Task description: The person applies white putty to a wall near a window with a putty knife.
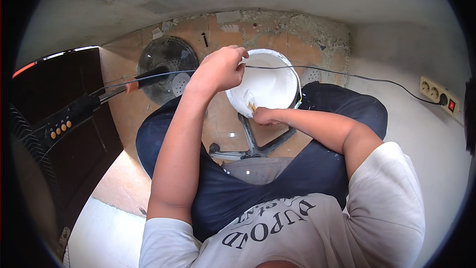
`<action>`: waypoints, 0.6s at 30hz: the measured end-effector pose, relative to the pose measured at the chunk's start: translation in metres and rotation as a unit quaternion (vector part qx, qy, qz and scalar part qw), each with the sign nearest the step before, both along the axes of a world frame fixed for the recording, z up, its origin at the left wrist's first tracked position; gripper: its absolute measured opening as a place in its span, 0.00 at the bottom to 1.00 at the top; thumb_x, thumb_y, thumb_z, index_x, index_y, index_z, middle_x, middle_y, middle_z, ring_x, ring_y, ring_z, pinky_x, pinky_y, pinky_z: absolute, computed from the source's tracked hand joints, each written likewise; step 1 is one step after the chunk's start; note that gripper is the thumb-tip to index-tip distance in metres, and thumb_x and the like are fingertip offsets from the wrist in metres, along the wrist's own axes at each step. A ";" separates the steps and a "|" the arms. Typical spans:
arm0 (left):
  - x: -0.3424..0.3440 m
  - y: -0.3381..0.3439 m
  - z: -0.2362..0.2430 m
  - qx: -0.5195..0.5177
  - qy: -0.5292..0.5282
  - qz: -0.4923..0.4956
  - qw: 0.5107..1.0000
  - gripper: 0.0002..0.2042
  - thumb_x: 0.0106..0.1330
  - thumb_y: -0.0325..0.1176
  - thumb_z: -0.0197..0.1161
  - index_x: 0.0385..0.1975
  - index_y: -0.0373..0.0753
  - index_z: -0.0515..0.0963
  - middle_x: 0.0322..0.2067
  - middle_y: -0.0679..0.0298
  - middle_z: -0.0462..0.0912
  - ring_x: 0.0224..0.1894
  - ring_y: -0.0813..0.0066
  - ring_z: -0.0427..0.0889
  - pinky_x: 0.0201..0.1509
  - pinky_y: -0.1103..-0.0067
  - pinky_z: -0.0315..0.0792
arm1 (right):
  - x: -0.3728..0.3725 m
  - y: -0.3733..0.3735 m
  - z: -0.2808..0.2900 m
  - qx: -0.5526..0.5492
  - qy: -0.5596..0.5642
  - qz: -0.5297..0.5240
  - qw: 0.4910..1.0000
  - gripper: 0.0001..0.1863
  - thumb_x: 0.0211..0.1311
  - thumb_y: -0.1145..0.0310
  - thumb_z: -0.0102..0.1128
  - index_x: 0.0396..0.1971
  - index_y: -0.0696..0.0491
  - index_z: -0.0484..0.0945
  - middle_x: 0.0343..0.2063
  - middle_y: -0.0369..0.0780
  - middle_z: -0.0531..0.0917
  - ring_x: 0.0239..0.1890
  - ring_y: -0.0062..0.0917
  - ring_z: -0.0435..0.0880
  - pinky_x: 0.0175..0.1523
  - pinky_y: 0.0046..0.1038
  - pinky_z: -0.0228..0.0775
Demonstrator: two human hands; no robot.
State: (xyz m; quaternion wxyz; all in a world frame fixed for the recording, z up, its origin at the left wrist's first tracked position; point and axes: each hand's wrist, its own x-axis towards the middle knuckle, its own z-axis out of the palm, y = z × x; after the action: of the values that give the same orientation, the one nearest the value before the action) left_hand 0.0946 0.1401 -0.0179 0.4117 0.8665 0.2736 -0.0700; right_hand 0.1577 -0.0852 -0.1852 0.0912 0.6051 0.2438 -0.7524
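In front of my crossed legs stands a round white bucket [277,100], its inside coated with white paint. My left hand [220,68] is closed at the bucket's far left rim, fingers curled over the edge; the exact grip is partly hidden. A thin dark cable [317,69] passes by this hand and over the bucket's mouth. At the near rim, my right hand [266,116] is closed around a small paintbrush [252,105] with a yellowish handle. The brush's white-coated head rests against the inner wall. A wire handle [299,87] hangs at the bucket's right side.
A dark star-shaped base with casters [250,141] lies on the tiled floor below the bucket. To the left, a black standing fan [64,121] slants over its round base [161,59]. A power strip [439,94] with a red switch is at the right wall.
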 end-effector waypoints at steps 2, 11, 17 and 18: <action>0.001 0.000 0.000 0.001 -0.001 -0.003 1.000 0.13 0.55 0.23 0.56 0.40 0.29 0.77 0.38 0.48 0.81 0.42 0.54 0.81 0.48 0.69 0.75 | 0.000 0.000 -0.001 -0.011 -0.019 -0.022 1.000 0.21 0.70 0.58 0.39 0.28 0.61 0.71 0.18 0.41 0.73 0.14 0.25 0.67 0.17 0.33 0.59; -0.001 0.002 0.000 0.016 -0.003 0.000 1.000 0.12 0.55 0.24 0.56 0.39 0.30 0.77 0.37 0.48 0.81 0.42 0.53 0.80 0.47 0.69 0.74 | 0.017 -0.013 0.003 -0.092 0.012 -0.288 0.953 0.14 0.67 0.64 0.45 0.32 0.61 0.71 0.20 0.37 0.71 0.16 0.21 0.69 0.18 0.25 0.63; 0.001 -0.002 0.005 0.021 -0.005 -0.003 1.000 0.12 0.55 0.24 0.56 0.38 0.30 0.78 0.36 0.48 0.81 0.42 0.53 0.80 0.46 0.69 0.74 | 0.029 -0.022 0.009 -0.085 0.037 -0.337 0.937 0.12 0.67 0.70 0.43 0.45 0.56 0.72 0.23 0.36 0.73 0.17 0.18 0.71 0.18 0.22 0.66; 0.001 -0.003 0.006 0.021 -0.007 -0.006 1.000 0.11 0.56 0.24 0.55 0.38 0.30 0.78 0.36 0.49 0.81 0.42 0.53 0.80 0.47 0.69 0.74 | 0.030 -0.023 0.011 -0.082 0.035 -0.338 0.937 0.12 0.67 0.70 0.43 0.45 0.56 0.72 0.23 0.36 0.73 0.17 0.18 0.71 0.18 0.22 0.66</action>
State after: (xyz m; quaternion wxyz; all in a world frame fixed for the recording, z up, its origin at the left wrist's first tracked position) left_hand 0.0955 0.1370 -0.0118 0.3951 0.8769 0.2669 -0.0605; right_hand 0.1881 -0.1080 -0.1744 -0.1278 0.6157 -0.0349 -0.7768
